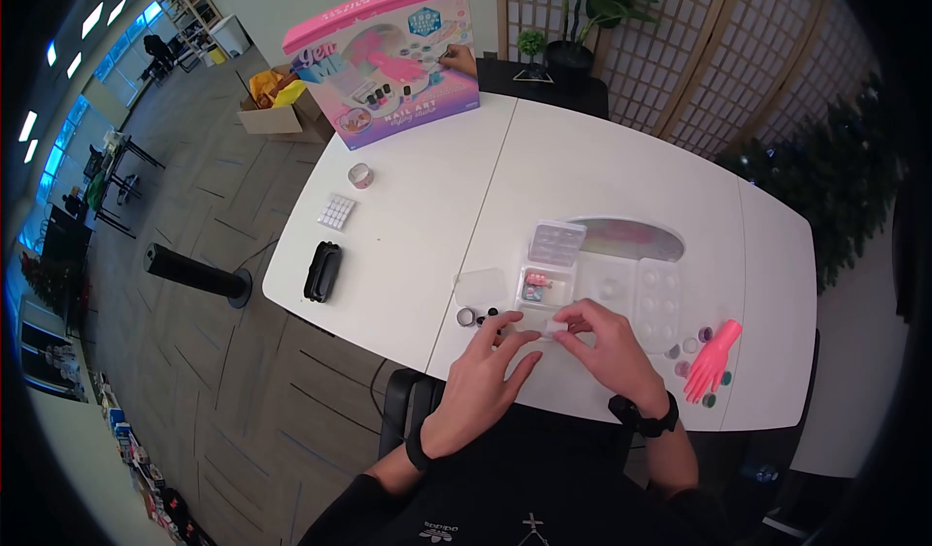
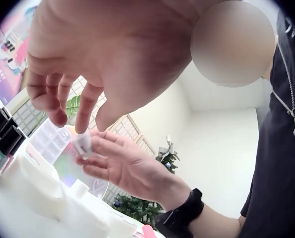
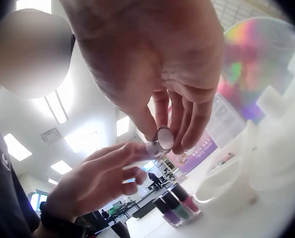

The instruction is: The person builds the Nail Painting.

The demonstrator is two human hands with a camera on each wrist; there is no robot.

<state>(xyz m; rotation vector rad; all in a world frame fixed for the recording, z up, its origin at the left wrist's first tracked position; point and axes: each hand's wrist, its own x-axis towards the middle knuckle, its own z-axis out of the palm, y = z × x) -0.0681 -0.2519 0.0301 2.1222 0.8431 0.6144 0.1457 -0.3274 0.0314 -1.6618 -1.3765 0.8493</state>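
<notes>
Between the thumb and fingers of my right hand (image 1: 614, 354) (image 3: 157, 59) is a small whitish cylinder (image 1: 554, 327) (image 2: 83, 145) with a round flat end (image 3: 164, 138). A fingertip of my left hand (image 1: 485, 376) (image 2: 107, 54) touches the cylinder's other end, its remaining fingers spread and slightly bent. Both hands are raised over the near edge of a white tray (image 1: 567, 347). Small polish bottles with black caps (image 3: 176, 204) stand beside the tray, partly behind my left hand in the head view.
A lidded compartment box (image 1: 556, 243) with small packets and an oval mirror (image 1: 633, 239) are beyond the hands. A pink model hand (image 1: 714, 362) lies right, among small pots. At left are a black case (image 1: 323, 271), a white gem sheet (image 1: 337, 211) and a large box (image 1: 393, 66).
</notes>
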